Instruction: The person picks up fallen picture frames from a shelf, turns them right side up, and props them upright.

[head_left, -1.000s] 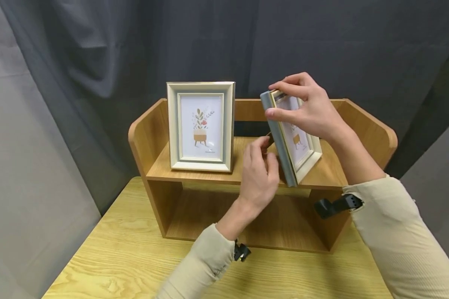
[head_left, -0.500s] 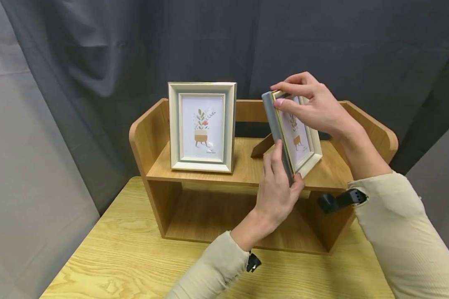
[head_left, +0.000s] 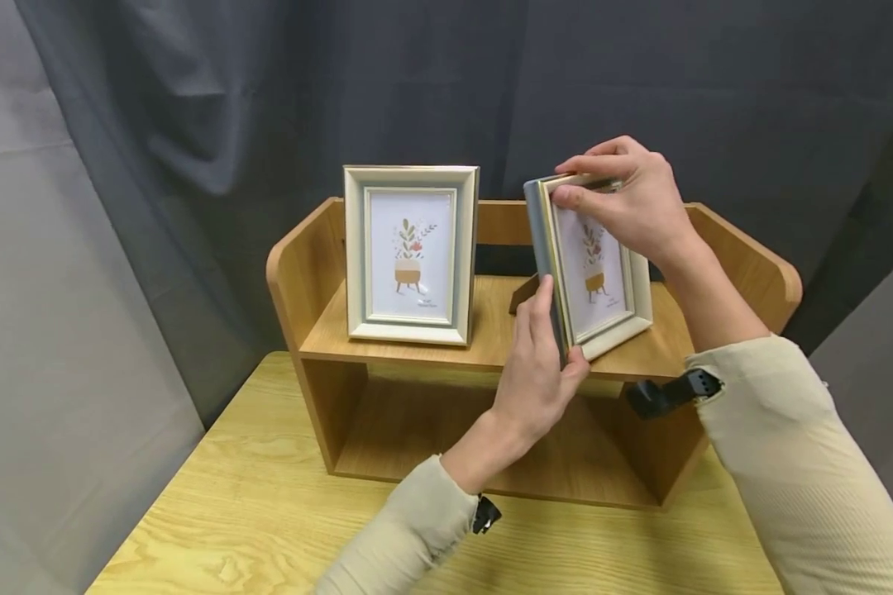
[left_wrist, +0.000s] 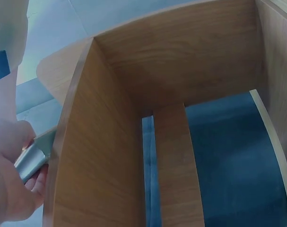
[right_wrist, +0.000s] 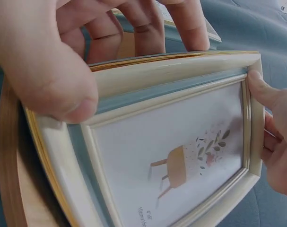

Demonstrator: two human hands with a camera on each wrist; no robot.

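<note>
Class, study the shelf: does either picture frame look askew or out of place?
Yes. The right frame is turned at an angle, facing right, gripped by the right hand and left hand. The left frame stands square on the wooden shelf.

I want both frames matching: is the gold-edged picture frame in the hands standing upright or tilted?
Tilted. The gold-edged picture frame leans, angled away from the upright cream picture frame; left hand and right hand grip it.
</note>
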